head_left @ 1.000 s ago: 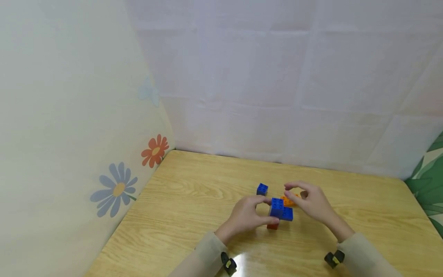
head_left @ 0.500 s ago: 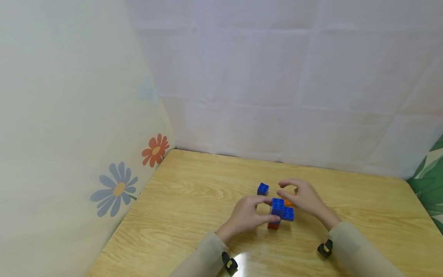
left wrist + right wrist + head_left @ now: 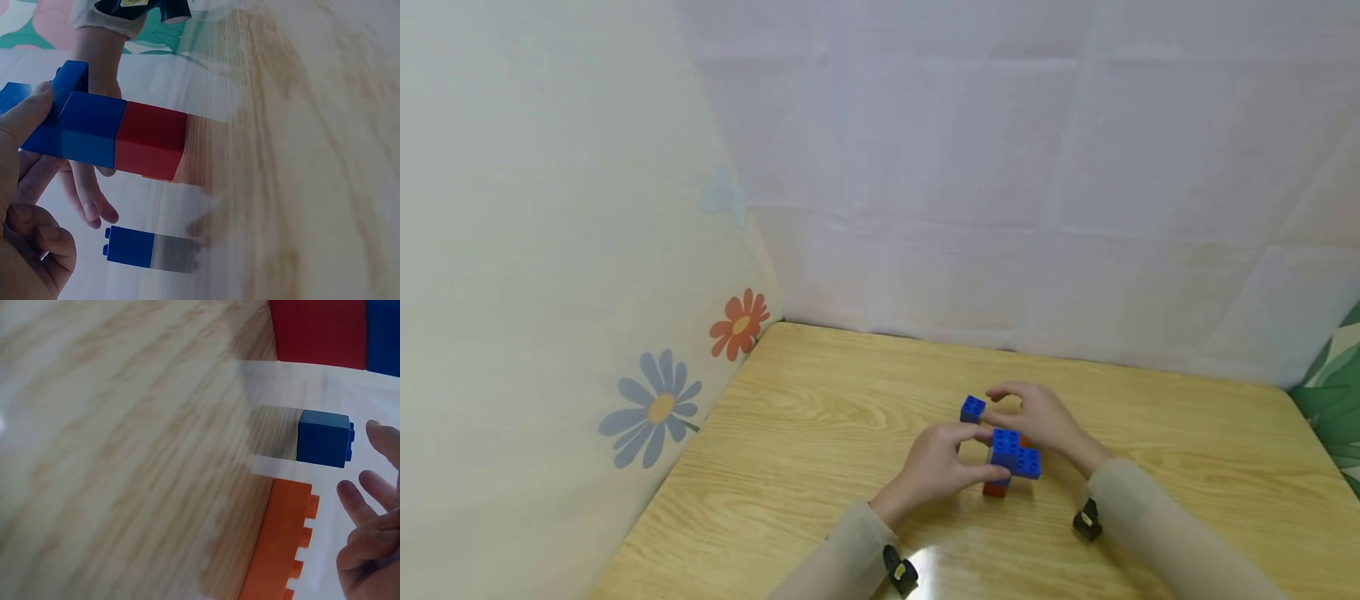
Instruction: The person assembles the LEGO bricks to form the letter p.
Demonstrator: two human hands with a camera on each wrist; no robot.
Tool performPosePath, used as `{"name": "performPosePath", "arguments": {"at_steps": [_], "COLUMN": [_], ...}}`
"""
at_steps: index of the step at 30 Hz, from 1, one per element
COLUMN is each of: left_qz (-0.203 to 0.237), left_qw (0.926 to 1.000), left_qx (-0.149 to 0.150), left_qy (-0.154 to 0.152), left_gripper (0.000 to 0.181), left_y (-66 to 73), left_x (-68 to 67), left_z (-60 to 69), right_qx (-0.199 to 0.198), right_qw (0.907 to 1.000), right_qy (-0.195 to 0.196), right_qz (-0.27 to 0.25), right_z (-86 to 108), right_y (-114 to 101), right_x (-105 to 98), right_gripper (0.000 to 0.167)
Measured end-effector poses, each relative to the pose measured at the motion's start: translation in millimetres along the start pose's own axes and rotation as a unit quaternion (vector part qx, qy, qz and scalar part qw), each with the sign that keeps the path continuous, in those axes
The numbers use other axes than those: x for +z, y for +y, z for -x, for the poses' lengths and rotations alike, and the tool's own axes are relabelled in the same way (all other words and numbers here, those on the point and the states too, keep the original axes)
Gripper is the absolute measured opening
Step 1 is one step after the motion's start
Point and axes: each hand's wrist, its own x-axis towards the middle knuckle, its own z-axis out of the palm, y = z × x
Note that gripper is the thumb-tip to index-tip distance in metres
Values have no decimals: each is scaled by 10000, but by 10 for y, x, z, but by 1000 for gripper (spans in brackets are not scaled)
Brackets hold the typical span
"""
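My left hand [image 3: 936,468] grips a stack of toy building bricks between thumb and fingers. Blue bricks [image 3: 1005,447] form its upper part, one jutting out to the right, over a red brick [image 3: 152,140] at the bottom. My right hand [image 3: 1037,417] hovers just behind the stack with thumb and fingers apart, nothing between them. Close to its fingertips, a loose blue brick [image 3: 972,409] stands studs up on the table. Below the right hand lies a long orange brick [image 3: 275,544], mostly hidden in the head view.
The wood-grain table [image 3: 820,433] ends at a pale cloth backdrop [image 3: 925,167] behind. On the left, a wall panel [image 3: 550,250] with printed flowers borders it. Green leaf print [image 3: 1330,408] shows at the right edge.
My right hand has moved left, from over the orange brick to beside the loose blue brick. The left hand keeps its grip on the stack, nearly still.
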Motion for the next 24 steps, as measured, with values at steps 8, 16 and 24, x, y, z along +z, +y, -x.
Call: {"name": "performPosePath", "arguments": {"at_steps": [8,16,24], "left_qz": [-28,-83,-58], "left_qw": [10000,10000,10000], "left_qx": [43,6,-55], "left_qy": [-30,-35,-37], "left_gripper": [41,42,42], "left_y": [20,5,8], "left_x": [-8,-3,-8], "left_z": [-3,-5,10], "right_qx": [-59,100,127], "right_qw": [9997,9998,9999], "right_qy": [-153,-112,-75], "right_qz": [159,153,61], "right_z": [-85,-126,-133], "right_y": [-94,-94,-66], "right_x": [20,75,108], "right_gripper": [51,39,34]}}
